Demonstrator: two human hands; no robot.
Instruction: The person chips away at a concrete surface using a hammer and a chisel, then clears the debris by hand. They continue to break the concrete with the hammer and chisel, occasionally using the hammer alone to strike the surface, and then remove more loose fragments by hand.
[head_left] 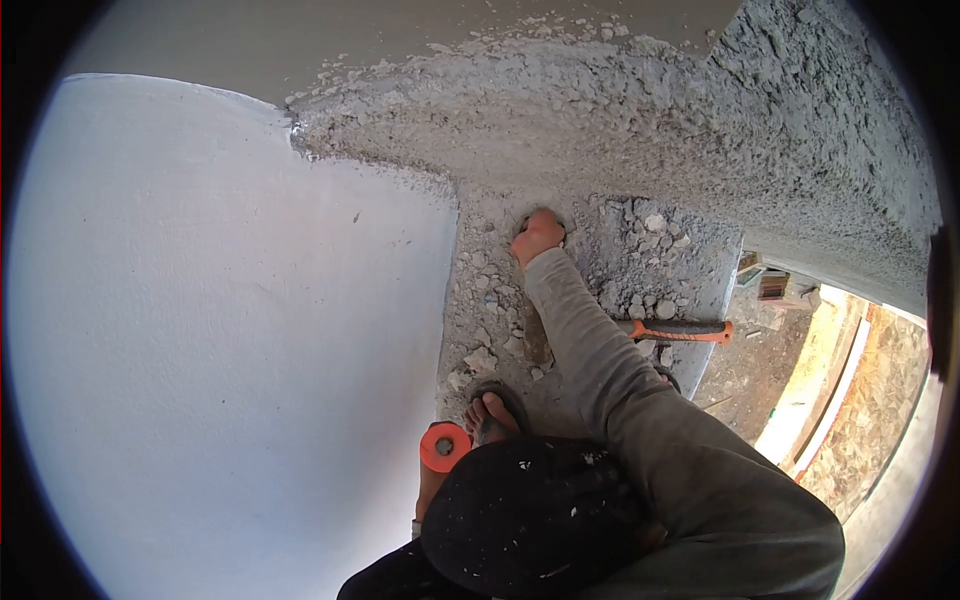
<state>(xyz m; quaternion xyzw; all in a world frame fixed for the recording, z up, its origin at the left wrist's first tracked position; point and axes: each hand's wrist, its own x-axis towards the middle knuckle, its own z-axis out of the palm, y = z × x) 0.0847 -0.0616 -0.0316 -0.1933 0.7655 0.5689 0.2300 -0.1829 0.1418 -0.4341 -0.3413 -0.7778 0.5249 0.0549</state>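
My right hand (pixel 540 235), at the end of a long grey sleeve, is closed and pressed down on the rubble-strewn ledge. Whatever it grips is mostly hidden, with only a dark edge showing beside the fingers. Low on the left, my left hand (pixel 429 488) is wrapped round a chisel (pixel 446 447) with a round orange hand guard, seen end-on; the guard covers the fingers. A hammer (pixel 685 330) with an orange and black handle lies across the ledge to the right of my right forearm, its head hidden. Broken mortar lumps (pixel 655 240) lie around my right hand.
A smooth white surface (pixel 230 320) fills the left. Rough, chipped concrete (pixel 600 120) curves across the top and right. My sandalled foot (pixel 490 415) stands on the ledge. Beyond the ledge's right edge the ground (pixel 750 365) lies lower. A black cap (pixel 540 510) covers the bottom.
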